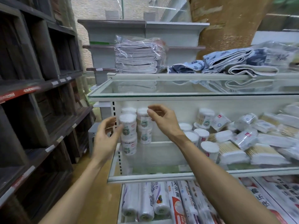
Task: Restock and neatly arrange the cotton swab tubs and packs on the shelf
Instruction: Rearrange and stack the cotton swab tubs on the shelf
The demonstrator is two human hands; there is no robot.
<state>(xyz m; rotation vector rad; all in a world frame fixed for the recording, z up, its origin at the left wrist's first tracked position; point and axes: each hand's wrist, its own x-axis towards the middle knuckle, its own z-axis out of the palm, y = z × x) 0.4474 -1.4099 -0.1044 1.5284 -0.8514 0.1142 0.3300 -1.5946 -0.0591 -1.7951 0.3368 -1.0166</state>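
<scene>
Step in hand: squaring the tub stacks at the left shelf end

Head view. Two stacks of cotton swab tubs stand at the left end of the glass shelf (pixel 161 176): a front stack (pixel 128 135) and a rear stack (pixel 144 125), just beside each other. My left hand (pixel 105 135) sits at the front stack's left side, fingers loosely curved and gripping nothing; actual contact cannot be confirmed. My right hand (pixel 161 120) hovers at the rear stack's top, fingers relaxed, holding nothing.

Judgement: stacking is partly done. The next move calls for reaching right to the loose tubs (pixel 202 135) and bringing one over.

Obstructions: the jumbled swab packs (pixel 242 138) crowd the loose tubs, and the upper glass shelf (pixel 178 94) limits stack height. Folded towels (pixel 137 60) lie above, wrapped rolls (pixel 145 199) below
</scene>
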